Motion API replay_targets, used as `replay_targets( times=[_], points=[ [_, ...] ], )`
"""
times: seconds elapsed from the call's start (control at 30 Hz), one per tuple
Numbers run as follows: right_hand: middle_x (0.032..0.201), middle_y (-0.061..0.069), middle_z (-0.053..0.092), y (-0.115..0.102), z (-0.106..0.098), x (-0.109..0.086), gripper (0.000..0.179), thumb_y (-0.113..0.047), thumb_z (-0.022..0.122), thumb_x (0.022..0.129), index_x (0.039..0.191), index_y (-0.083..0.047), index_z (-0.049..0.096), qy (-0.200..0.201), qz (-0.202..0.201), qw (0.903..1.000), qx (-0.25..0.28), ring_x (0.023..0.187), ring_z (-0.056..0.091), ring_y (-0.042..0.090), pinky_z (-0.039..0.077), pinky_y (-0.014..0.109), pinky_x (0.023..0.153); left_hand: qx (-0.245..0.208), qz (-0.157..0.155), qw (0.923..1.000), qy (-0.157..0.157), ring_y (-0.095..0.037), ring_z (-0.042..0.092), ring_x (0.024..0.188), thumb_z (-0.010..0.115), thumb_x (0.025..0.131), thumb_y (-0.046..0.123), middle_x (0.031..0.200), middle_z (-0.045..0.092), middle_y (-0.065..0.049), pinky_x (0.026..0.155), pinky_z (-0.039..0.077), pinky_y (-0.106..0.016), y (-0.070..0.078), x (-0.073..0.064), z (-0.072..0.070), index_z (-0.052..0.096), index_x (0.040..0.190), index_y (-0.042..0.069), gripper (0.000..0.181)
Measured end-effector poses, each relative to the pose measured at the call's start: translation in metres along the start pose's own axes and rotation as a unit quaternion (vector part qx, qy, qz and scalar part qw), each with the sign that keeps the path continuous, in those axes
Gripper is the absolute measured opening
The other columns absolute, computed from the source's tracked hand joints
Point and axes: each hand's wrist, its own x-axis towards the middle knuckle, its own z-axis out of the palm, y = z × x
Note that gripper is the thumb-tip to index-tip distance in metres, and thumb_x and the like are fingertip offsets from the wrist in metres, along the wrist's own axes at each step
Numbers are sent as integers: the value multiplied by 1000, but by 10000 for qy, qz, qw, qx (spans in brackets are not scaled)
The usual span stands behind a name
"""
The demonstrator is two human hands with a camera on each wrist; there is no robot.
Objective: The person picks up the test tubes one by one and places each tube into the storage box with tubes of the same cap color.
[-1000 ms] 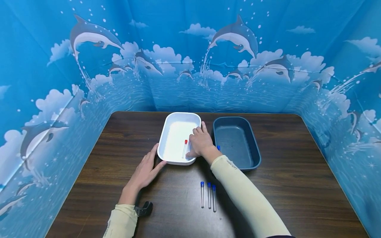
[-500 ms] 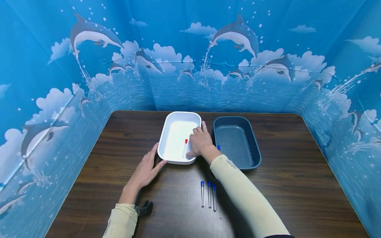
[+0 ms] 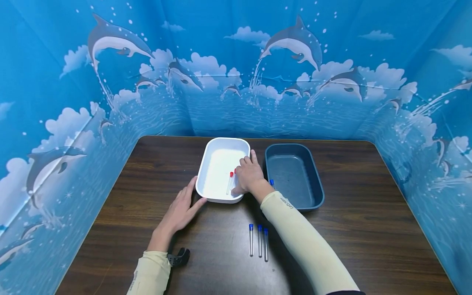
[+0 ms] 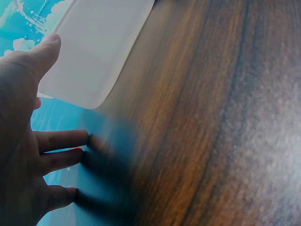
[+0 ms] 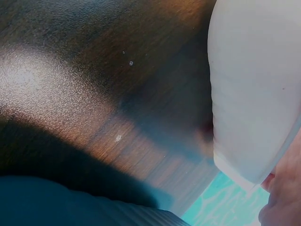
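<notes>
My left hand [image 3: 178, 209] has its fingers spread along the left wall and near corner of the white tray [image 3: 216, 164]; in the left wrist view its thumb [image 4: 49, 44] lies against the wall. My right hand [image 3: 249, 176] reaches over the tray's right rim, thumb low and fingers curled, and holds a red-capped test tube [image 3: 235, 170] near the tray floor, mostly hidden under the hand. Beside it in the tray lies another red-capped test tube [image 3: 230, 182]. The right wrist view shows only part of this hand [image 5: 287, 193] behind the tray wall.
A dark blue tray [image 3: 319, 192] stands to the right, a blue cap [image 3: 271, 182] showing at its left side by my forearm. Several blue-capped test tubes [image 3: 259, 241] lie on the wooden table [image 3: 368, 229] in front. A dolphin-print curtain [image 3: 228, 114] surrounds the table.
A red cap has come into sight at the edge of my right hand. Both hands otherwise stay where they were; the head view has shifted slightly.
</notes>
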Motion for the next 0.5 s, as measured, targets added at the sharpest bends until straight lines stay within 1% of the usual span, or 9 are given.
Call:
replay_targets(
  times=[0.13, 0.3, 0.5],
  points=[
    [137, 9, 50, 1, 0, -1, 87, -81, 62, 70, 128, -16, 65, 31, 5, 10000, -9, 134, 33, 28, -11, 56, 113, -6, 25, 10000, 8, -34, 32, 140, 43, 96, 65, 158, 27, -12, 104, 33, -59, 1, 0, 0, 0, 158, 33, 82],
    [138, 10, 50, 0, 0, -2, 86, -79, 62, 71, 130, -18, 64, 61, -14, 10000, 50, 135, 33, 29, -11, 56, 113, -14, 29, 10000, 23, -35, 32, 140, 43, 95, 65, 158, 28, -13, 104, 32, -60, 1, 0, 0, 1, 158, 32, 83],
    [140, 11, 48, 1, 1, -3, 86, -78, 62, 72, 132, -17, 62, 55, -16, 9999, 100, 136, 32, 30, -11, 57, 113, 53, 86, 9999, 46, -34, 35, 137, 43, 97, 63, 154, 33, -15, 105, 32, -59, 1, 0, 2, 11, 159, 21, 82]
  ],
)
